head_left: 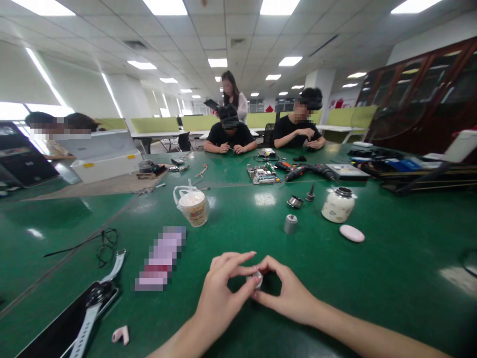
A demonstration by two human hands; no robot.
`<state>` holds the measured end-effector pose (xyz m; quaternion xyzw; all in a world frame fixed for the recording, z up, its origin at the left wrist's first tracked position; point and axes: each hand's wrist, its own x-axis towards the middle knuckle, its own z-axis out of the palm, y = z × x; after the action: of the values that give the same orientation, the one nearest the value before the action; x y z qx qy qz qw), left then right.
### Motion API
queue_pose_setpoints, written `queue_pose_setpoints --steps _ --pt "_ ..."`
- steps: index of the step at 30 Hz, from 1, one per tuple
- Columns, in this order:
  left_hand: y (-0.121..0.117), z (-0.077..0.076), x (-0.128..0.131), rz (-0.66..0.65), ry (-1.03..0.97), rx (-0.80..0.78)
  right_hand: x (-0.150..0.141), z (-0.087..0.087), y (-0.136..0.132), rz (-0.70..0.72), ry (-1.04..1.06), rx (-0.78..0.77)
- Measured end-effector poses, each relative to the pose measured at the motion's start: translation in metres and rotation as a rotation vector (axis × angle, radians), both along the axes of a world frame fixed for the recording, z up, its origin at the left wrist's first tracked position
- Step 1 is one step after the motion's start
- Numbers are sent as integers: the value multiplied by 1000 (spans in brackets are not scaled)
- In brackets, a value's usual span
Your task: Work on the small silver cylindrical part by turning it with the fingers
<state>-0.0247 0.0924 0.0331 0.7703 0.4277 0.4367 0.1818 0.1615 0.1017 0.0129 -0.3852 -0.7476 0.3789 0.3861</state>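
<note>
Near the front middle of the table, a small whitish, silvery round part (257, 280) sits between my two hands. My left hand (225, 283) pinches it with thumb and fingers from the left. From the right, my right hand (285, 291) closes its thumb and index finger on the same part. My fingertips cover much of it, so its exact kind does not show. Beyond my hands stand a grey metal motor can (290, 224), a short silvery cylindrical part (294, 201) and a dark rotor with a shaft (310, 193).
Left are a blurred-out phone-like object (162, 261), watch (99, 294), tablet (55, 330), pink earbud (121, 335) and lidded cup (194, 208). A white jar (337, 206) and pink oval case (352, 233) lie right. Farther back are a circuit board (263, 175), power drills (298, 172) and other people.
</note>
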Motion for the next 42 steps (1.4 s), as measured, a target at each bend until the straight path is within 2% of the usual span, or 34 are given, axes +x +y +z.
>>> queue_pose_setpoints --steps 5,9,12,17,20,27,35,42 --pt "2 6 3 -21 -27 -39 1 -1 1 -16 -8 12" --pt "23 7 -15 120 -6 47 1 5 -1 1 -10 -11" --pt "44 -5 -34 188 70 27 1 8 -1 3 -13 -42" --pt "58 -29 -47 139 146 -21 1 9 -1 11 -24 -66" --pt "57 -31 -47 153 152 -17 2 9 -2 2 -40 -79" --pt "44 -20 -38 156 99 7 2 7 -2 -10 -43 -76" --pt "2 -21 -3 -71 -88 201 3 2 0 15 -21 -24" --pt "4 -18 1 -27 -215 160 2 -2 0 -3 -16 -20"
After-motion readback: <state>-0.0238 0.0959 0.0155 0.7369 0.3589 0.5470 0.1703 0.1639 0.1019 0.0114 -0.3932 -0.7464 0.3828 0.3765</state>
